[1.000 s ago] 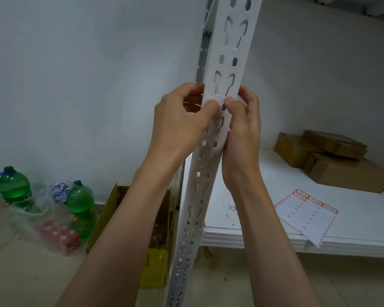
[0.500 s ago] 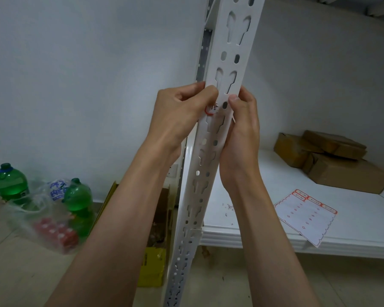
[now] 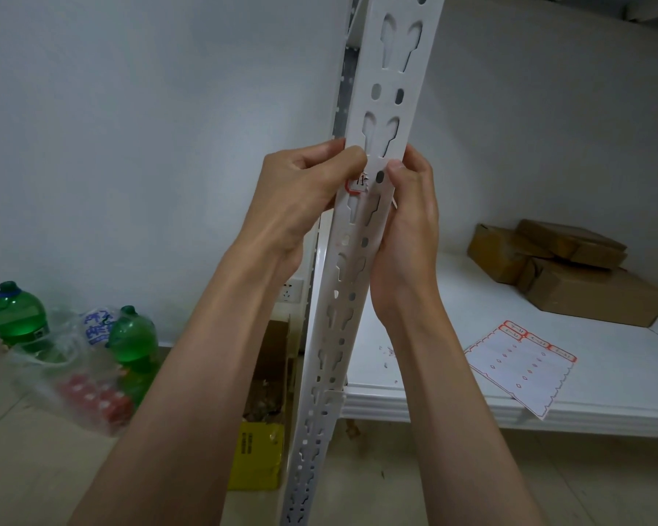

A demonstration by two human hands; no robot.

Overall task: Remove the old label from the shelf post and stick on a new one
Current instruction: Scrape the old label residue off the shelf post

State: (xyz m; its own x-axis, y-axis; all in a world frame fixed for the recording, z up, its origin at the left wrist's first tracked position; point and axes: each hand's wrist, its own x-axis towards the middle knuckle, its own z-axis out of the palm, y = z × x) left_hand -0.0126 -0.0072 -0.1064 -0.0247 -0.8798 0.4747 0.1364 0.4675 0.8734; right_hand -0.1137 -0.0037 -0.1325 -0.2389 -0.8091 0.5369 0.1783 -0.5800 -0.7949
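Both forearms reach up toward twelve o'clock; left hand (image 3: pixel 301 184) and right hand (image 3: pixel 411 210) curl, thumbs facing.

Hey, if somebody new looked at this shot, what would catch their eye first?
First, two hands meeting mid-frame on a white slotted shelf post: the left hand and right hand hold it from either side, just beside a small red-edged label on its face. Next, the red-bordered label sheet lying on the white shelf at lower right, and the green bottles on the floor at far left.
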